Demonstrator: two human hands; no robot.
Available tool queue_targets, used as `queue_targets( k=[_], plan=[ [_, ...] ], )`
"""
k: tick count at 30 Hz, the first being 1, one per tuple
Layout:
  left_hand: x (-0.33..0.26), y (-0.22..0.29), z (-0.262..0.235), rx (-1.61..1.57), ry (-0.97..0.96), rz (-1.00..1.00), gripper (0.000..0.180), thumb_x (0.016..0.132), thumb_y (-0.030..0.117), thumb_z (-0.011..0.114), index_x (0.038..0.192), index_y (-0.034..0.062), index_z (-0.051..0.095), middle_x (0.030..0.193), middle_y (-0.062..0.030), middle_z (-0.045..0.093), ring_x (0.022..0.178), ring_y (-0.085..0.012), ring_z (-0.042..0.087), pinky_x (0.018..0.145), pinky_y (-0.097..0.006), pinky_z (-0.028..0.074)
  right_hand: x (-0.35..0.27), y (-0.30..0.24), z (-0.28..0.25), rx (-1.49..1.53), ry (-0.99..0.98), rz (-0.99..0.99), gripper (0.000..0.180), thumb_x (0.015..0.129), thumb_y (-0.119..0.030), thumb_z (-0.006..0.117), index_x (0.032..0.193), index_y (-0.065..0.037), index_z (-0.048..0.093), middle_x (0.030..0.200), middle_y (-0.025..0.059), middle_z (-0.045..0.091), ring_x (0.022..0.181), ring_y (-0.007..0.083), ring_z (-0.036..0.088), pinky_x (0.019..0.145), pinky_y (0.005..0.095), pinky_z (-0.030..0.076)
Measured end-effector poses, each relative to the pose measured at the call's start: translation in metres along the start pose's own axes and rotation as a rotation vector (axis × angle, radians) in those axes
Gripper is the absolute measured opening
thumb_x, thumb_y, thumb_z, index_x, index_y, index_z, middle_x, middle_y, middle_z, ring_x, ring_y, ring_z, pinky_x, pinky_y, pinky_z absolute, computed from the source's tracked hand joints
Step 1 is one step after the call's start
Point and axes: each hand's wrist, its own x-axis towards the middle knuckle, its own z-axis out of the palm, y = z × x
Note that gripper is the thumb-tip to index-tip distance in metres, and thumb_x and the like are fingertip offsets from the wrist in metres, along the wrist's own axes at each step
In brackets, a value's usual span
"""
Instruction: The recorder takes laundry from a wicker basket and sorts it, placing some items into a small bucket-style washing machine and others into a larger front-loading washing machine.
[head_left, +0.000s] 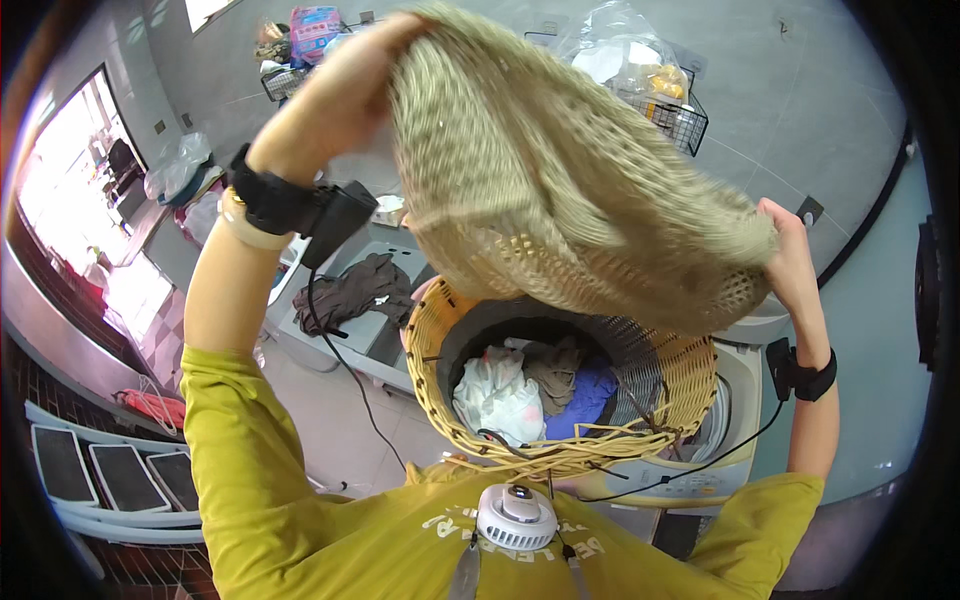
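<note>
A beige-olive, open-knit garment (570,190) is stretched out between my raised hands, blurred by motion, and its exact kind cannot be told. My left hand (368,90) grips its upper left end; the fingers are partly smeared and hidden by the knit. At the lower right end, my right hand (788,250) is closed on the edge of the cloth. Below hangs or stands a yellow wicker basket (435,385) with a dark lining, its far rim partly covered by the knit. Inside lie a white cloth (498,395), a brown cloth (552,372) and a blue-purple cloth (583,398).
Behind the basket at right is a top-loading washing machine (740,445). A dark garment (355,290) lies on the grey sink (392,345) to the left. Wire wall baskets (688,120) hold bags. Cables (350,375) run from my wrist straps; a white round device (517,517) hangs at my chest.
</note>
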Motion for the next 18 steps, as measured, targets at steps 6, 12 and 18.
queue_targets(
  k=[6, 12, 18],
  plan=[
    [0.016, 0.034, -0.052, -0.22, 0.005, 0.365, 0.034, 0.097, 0.028, 0.034, 0.101, 0.0054, 0.059, 0.091, -0.008, 0.064, 0.082, -0.0207, 0.06, 0.079, -0.035, 0.049, 0.014, -0.04, 0.015, 0.533, -0.069, 0.163, 0.018, 0.085, -0.019, 0.062, 0.088, -0.006, 0.05, 0.083, 0.0002, 0.052, 0.073, 0.0063, 0.051, 0.066, 0.0228, 0.044],
    [0.028, 0.038, -0.177, 0.092, 0.474, 0.318, 0.04, 0.099, 0.035, 0.031, 0.119, 0.0065, 0.052, 0.11, -0.0036, 0.058, 0.1, -0.0159, 0.054, 0.091, -0.036, 0.043, 0.014, -0.023, 0.051, 0.421, -0.792, 0.011, 0.021, 0.09, -0.024, 0.057, 0.096, -0.004, 0.055, 0.086, 0.0051, 0.059, 0.078, 0.0115, 0.059, 0.069, 0.0258, 0.046],
    [0.017, -0.132, -0.212, 0.42, 0.278, -0.062, 0.045, 0.094, 0.045, 0.038, 0.111, 0.009, 0.06, 0.097, -0.0001, 0.062, 0.093, -0.0101, 0.055, 0.077, -0.023, 0.042, -0.025, 0.001, 0.149, -0.136, -1.376, -0.156, 0.039, 0.085, -0.033, 0.061, 0.111, -0.005, 0.057, 0.1, 0.0179, 0.063, 0.091, 0.0309, 0.062, 0.08, 0.0375, 0.047]
  ],
)
